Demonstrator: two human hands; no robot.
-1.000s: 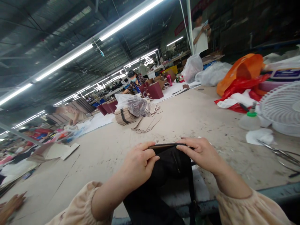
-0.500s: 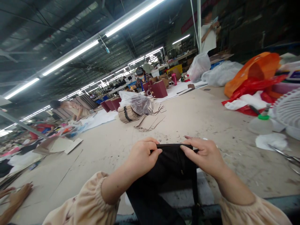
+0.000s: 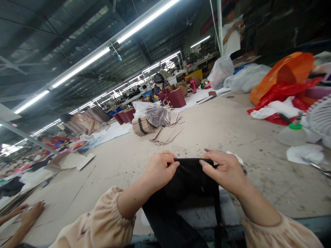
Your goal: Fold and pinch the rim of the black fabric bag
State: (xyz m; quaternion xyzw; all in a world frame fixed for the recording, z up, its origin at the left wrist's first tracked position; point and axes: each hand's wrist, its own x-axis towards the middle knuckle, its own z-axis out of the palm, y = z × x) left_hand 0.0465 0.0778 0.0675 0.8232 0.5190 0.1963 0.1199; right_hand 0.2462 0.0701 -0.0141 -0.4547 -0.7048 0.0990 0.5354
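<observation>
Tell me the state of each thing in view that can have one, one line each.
Black bag: held by its top edge, strap hanging
Left hand: pinching that edge
Right hand: pinching that edge farther right
Cardboard bundle: banded
Loose cardboard pieces: spread out
Clear plastic bag: crumpled
Orange plastic bag: bunched up
Green-collared bottle: upright
White fan: partly in view; running or not, unclear
Ceiling tube lights: lit

Left sleeve (image 3: 100,220) and right sleeve (image 3: 281,232) loose, beige, gathered at cuffs (image 3: 128,224); dark reddish marking (image 3: 84,228) on left; left hand (image 3: 161,170), right hand (image 3: 226,170) bare.
</observation>
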